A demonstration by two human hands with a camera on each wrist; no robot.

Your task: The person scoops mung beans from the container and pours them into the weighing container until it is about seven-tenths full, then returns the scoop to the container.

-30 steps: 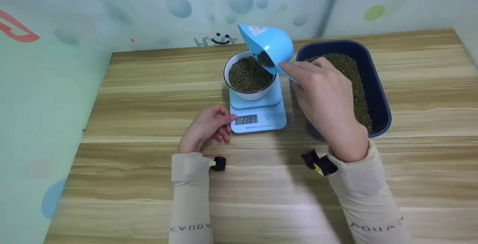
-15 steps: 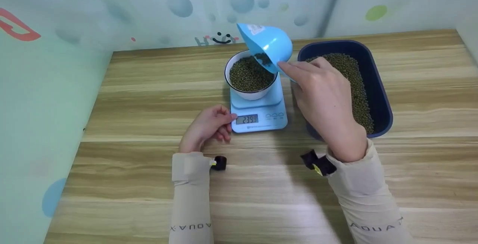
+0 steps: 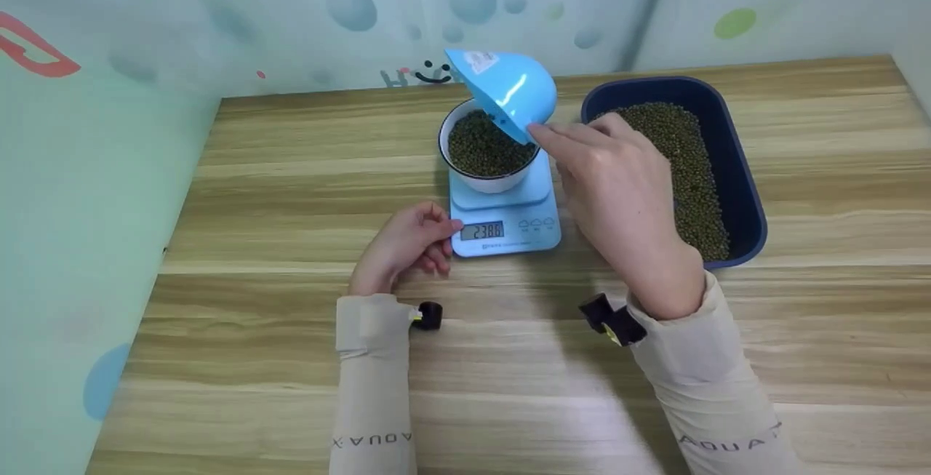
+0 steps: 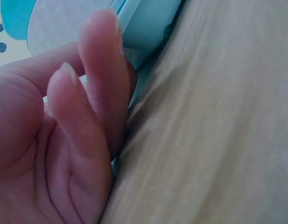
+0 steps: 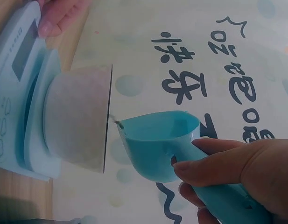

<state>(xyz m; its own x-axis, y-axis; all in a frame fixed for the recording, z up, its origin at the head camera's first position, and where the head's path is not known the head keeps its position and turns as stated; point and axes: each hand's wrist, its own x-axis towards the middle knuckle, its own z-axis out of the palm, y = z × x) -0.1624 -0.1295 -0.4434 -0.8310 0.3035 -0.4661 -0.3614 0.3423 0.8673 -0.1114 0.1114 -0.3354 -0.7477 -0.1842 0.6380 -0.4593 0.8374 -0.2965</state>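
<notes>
My right hand (image 3: 618, 191) grips the handle of a light-blue plastic scoop (image 3: 513, 86), tipped over the rim of a white bowl (image 3: 486, 183). A few green beans show at the scoop's lip; in the right wrist view the scoop (image 5: 153, 154) is nearly bare inside. Small green beans (image 3: 486, 148), like mung beans, fill much of the bowl. Beneath the bowl stands a light-blue kitchen scale (image 3: 516, 244), its display reading about 238. My left hand (image 3: 411, 242) holds the scale's near left corner, thumb on the display's edge; its other fingers (image 4: 73, 112) curl loosely beside the scale.
A dark-blue tub (image 3: 749, 206) of the same beans stands right of the scale, partly behind my right hand. The wood-grain table (image 3: 254, 242) ends at a patterned wall sheet (image 3: 291, 31) behind and on the left.
The scoop has tipped further and moved slightly left, and the beans in it have dwindled to a few. The display has risen from about 229 to about 238. The left hand stays put.
</notes>
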